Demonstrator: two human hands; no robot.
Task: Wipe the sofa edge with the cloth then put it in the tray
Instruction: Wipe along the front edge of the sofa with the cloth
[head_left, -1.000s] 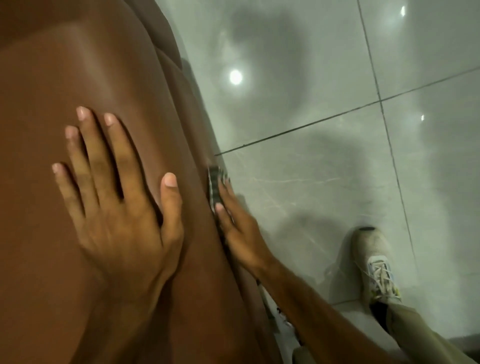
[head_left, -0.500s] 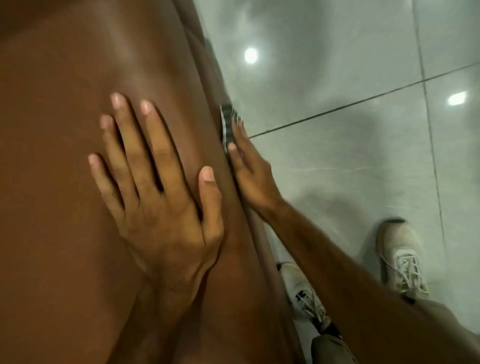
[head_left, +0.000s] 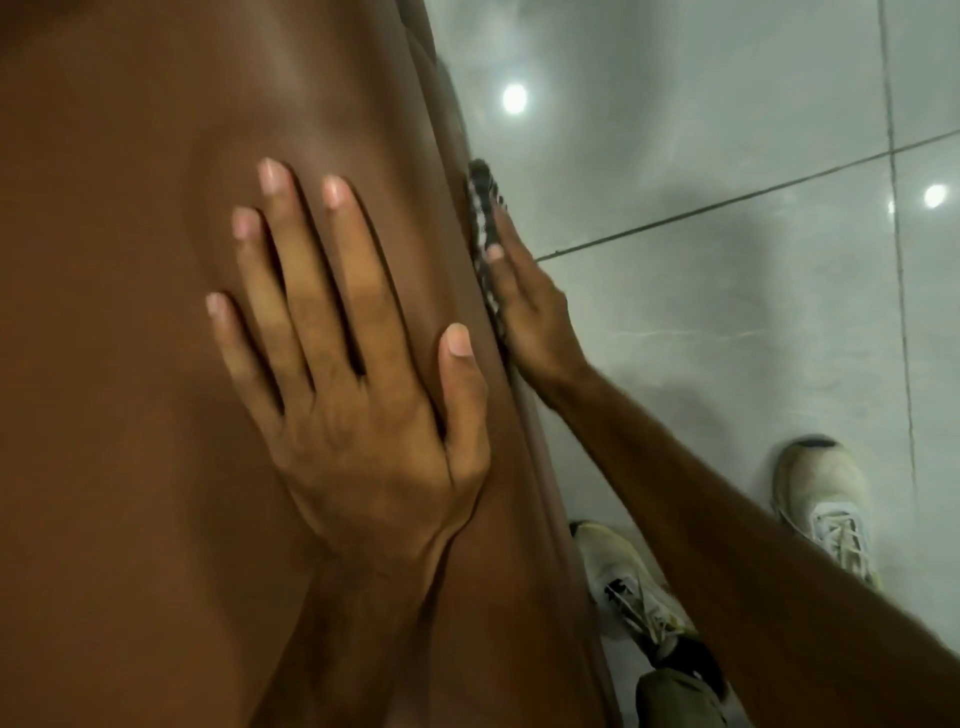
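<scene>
The left hand (head_left: 358, 395) is spread flat on the brown sofa (head_left: 130, 364), all five fingers splayed out and the palm down on the top surface, not gripping anything, with the thumb lying close to the sofa's right edge. The right hand (head_left: 524, 306) is down the side of that edge, fingers stretched out straight rather than curled, pressing the cloth (head_left: 483, 228) flat against the sofa's side face, so it's more of a pinned-under-the-palm hold than a real clench. The cloth is a dark and white patterned thing, squashed between the hand and the sofa edge, with its top end poking out past the fingertips. Count-wise: two hands, one cloth, one sofa, and two pale laced shoes, one (head_left: 623, 582) right beside the sofa's base and the other (head_left: 826, 504) further out on the glossy grey tiled floor (head_left: 727, 322). No tray shows in this view.
</scene>
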